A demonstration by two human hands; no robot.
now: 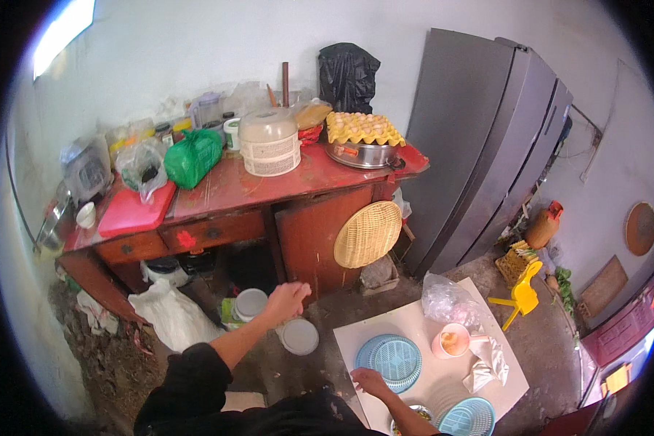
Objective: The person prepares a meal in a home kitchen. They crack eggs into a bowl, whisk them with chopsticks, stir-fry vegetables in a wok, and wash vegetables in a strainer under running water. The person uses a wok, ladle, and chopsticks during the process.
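My left hand [289, 303] is raised in front of the red wooden cabinet, fingers loosely bent, with nothing visible in it. In the picture it sits just above a white-lidded tub [300, 337], beside another tub with a pale lid [250, 303]; contact cannot be told. My right hand [368, 380] is at the left rim of a round blue plastic basket [395, 359], its fingers partly spread and seemingly empty. That basket seems to lie bottom up on a low white table [354, 339]. A second blue basket [467, 418] and a partly hidden bowl of food [422, 412] are near my right forearm.
A pink dipper [451, 341], a crumpled bag [489, 366] and clear plastic [448, 300] occupy the table. Ahead is the red cabinet [321, 234] with a steamer [271, 144] and an egg tray [364, 129]. A grey fridge [458, 147] and a yellow plastic chair [523, 294] stand rightward; a white sack [177, 319] lies left.
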